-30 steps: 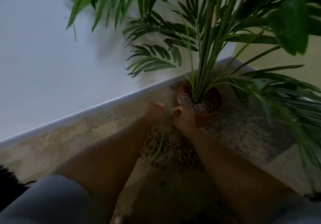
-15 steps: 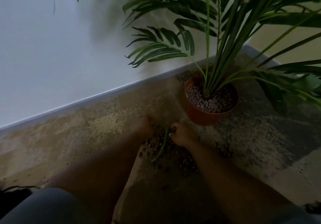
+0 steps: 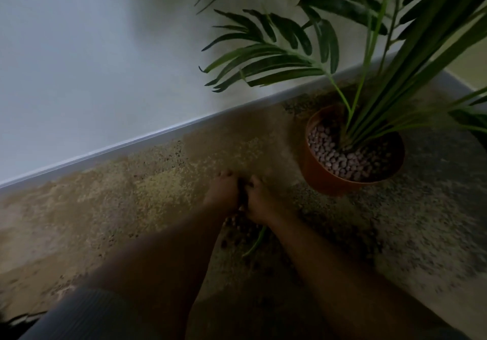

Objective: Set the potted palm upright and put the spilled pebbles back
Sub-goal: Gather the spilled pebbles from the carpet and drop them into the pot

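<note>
Fingers of left hand (image 3: 224, 190) and right hand (image 3: 259, 200) cup together, scooping spilled pebbles (image 3: 234, 230) (grip unclear). Right of them, potted palm (image 3: 353, 155) stands upright; pebbles remain on carpet (image 3: 131, 194).

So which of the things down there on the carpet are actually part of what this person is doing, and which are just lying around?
Part of the job:
- potted palm, standing upright in its orange pot
- spilled pebbles on the carpet
- left hand and right hand, pressed together over the pebbles

Just lying about:
- loose green leaf among the pebbles
- skirting board
- wall
</note>
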Demonstrator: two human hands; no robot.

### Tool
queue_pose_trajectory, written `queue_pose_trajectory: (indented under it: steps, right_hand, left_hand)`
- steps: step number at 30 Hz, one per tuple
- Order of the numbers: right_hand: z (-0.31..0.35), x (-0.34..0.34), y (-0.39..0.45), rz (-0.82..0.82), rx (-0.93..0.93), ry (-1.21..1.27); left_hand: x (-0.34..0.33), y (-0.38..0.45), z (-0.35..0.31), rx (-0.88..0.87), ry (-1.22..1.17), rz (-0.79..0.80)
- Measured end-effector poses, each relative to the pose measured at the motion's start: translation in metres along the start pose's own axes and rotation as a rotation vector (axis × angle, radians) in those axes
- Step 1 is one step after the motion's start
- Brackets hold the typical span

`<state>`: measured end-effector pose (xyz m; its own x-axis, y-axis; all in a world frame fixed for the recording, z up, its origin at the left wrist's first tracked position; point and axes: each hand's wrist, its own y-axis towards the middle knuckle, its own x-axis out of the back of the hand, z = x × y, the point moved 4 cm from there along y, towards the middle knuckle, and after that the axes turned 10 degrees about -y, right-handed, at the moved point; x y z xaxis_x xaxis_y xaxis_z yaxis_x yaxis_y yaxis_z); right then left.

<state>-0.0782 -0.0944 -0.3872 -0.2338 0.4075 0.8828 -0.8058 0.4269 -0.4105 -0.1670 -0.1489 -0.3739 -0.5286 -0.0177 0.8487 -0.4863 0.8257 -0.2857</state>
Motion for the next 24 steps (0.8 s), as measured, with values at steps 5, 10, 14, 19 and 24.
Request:
queue_pose_trajectory:
  steps: [5,10,14,19,24]
  right_hand:
    - [0.004,-0.008,-0.005,-0.003,-0.099,0.128]
    - [0.006,-0.003,-0.017,-0.051,-0.131,0.113]
    - [0.014,0.001,-0.020,-0.005,-0.132,0.071]
    - [0.016,0.003,-0.023,0.001,-0.140,0.091]
    - [0.006,0.005,-0.022,-0.063,-0.303,0.390]
  left_hand:
    - [0.002,-0.006,0.017,0.081,-0.086,0.056]
    - [-0.002,-0.008,0.034,0.166,-0.148,0.113]
    - [-0.004,-0.011,0.030,0.137,-0.069,0.099]
    - [-0.004,-0.014,0.032,0.122,0.039,-0.019]
    - [-0.001,-0.014,0.027,0.077,-0.081,0.035]
